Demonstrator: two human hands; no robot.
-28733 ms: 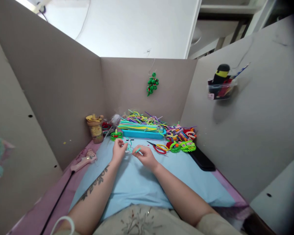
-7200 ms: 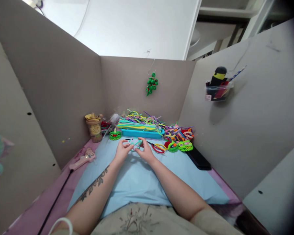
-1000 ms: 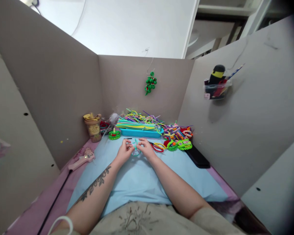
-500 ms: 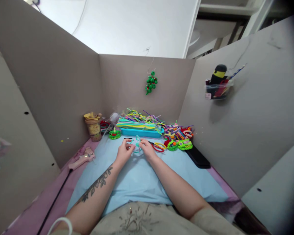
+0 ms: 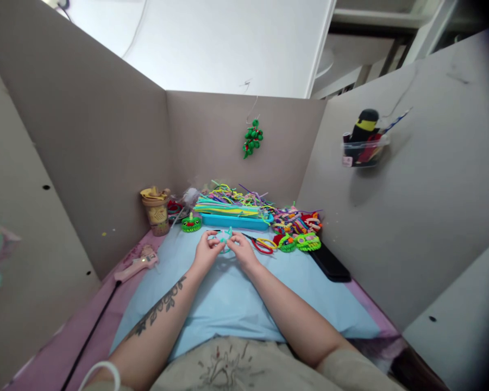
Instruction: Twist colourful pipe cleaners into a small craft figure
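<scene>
- Left hand (image 5: 205, 253) and right hand (image 5: 241, 252) — fingertips pinched from either side on a small teal pipe-cleaner piece (image 5: 225, 237), held just above the blue mat (image 5: 228, 304); its shape is too small to tell, perhaps a loop.
- Red-handled scissors (image 5: 261, 245) just right of the hands.
- Blue tray (image 5: 236, 221) of pipe cleaners behind.
- Pink glue gun (image 5: 136, 265) at the bench's left.
</scene>
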